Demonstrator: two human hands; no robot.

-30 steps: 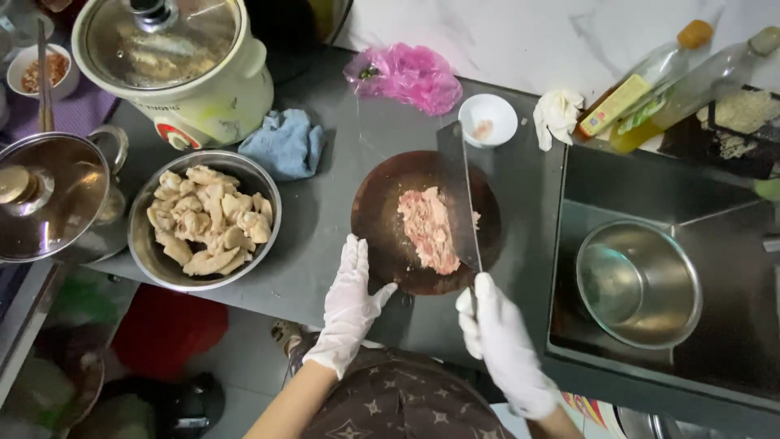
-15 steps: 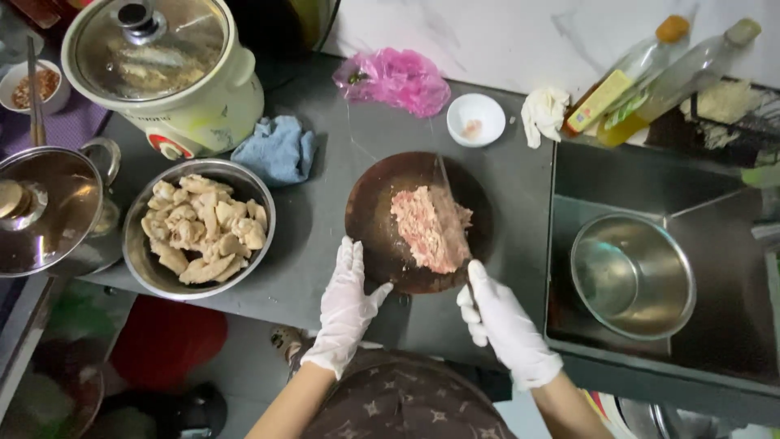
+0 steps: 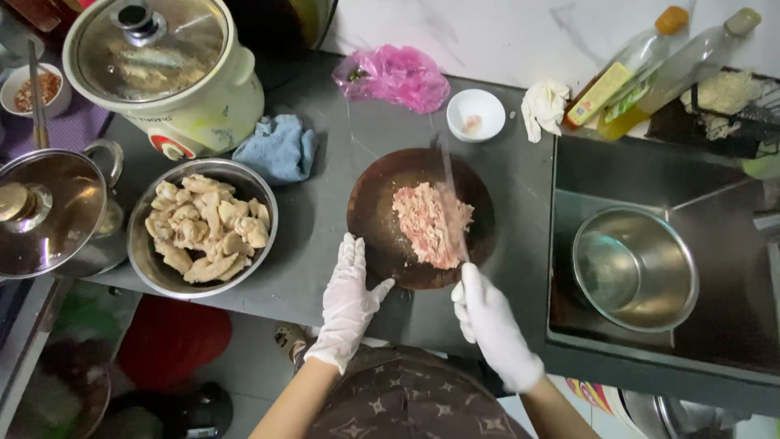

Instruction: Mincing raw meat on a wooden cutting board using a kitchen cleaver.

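gloved right hand fingers curl tight around blurred knife over pink mince; left hand fingers spread flat, touching round dark board rim

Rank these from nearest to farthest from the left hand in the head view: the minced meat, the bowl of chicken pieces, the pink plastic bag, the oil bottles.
1. Minced meat, just right of the left hand on the round chopping board.
2. Bowl of chicken pieces, to its left.
3. Pink plastic bag, at the back of the counter.
4. Oil bottles, far back right by the wall.
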